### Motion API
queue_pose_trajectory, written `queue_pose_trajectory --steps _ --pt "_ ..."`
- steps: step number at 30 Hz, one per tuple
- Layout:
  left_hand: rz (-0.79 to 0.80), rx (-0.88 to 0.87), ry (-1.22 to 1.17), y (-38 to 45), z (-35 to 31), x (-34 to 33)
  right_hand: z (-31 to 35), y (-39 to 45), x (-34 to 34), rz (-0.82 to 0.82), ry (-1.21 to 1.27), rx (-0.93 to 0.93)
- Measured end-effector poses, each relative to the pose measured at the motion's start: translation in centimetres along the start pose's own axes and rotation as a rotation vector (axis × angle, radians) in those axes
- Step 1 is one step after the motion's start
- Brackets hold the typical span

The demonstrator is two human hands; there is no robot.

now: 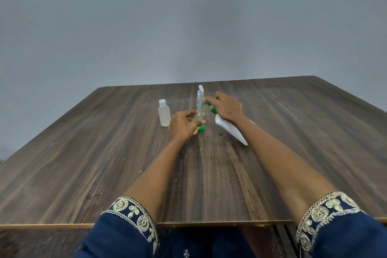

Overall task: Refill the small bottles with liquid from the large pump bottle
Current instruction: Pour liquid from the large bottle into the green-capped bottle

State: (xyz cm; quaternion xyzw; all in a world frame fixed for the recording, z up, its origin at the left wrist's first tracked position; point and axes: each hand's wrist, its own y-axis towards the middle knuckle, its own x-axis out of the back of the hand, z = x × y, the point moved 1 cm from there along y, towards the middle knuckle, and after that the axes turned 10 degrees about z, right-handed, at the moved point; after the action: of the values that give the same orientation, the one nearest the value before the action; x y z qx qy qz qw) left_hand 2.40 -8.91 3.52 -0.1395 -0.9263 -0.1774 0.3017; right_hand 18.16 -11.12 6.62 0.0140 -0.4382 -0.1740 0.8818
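Furthest left on the worktop (pixel 293 132) stands a capped small bottle (pixel 164 115), upright and untouched, holding pale liquid. Next, our left hand (pixel 181 124) has its fingers curled round a clear small bottle (pixel 198 115), tilted with its open neck up toward the pump spout; something green (pixel 201 127) shows at its base, and we cannot tell what it is. Behind stands a clear spray bottle (pixel 200 96). On the right, our right hand (pixel 227 108) grips the green pump head (pixel 212 108) of the large pump bottle (pixel 231 131), a white body leaning over with its base on the worktop. To do this well, we judge, we should keep the spout right over the neck, hold the small bottle steady, and press in short, gentle strokes so nothing spills.
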Motion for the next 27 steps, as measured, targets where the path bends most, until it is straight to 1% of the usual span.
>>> queue_pose_trajectory --steps 6,15,20,27 --pt "0.009 0.009 0.011 -0.03 -0.09 -0.42 0.16 -0.24 0.02 -0.042 -0.015 0.007" --pt "-0.009 0.012 -0.006 0.10 -0.23 -0.12 0.13 0.04 0.08 -0.014 -0.015 -0.007" --pt "0.005 0.006 0.004 0.03 -0.14 -0.28 0.20 -0.09 -0.14 -0.064 -0.042 0.028" --pt "-0.008 0.008 -0.032 0.25 -0.20 -0.16 0.21 0.08 -0.03 -0.034 -0.055 0.005"
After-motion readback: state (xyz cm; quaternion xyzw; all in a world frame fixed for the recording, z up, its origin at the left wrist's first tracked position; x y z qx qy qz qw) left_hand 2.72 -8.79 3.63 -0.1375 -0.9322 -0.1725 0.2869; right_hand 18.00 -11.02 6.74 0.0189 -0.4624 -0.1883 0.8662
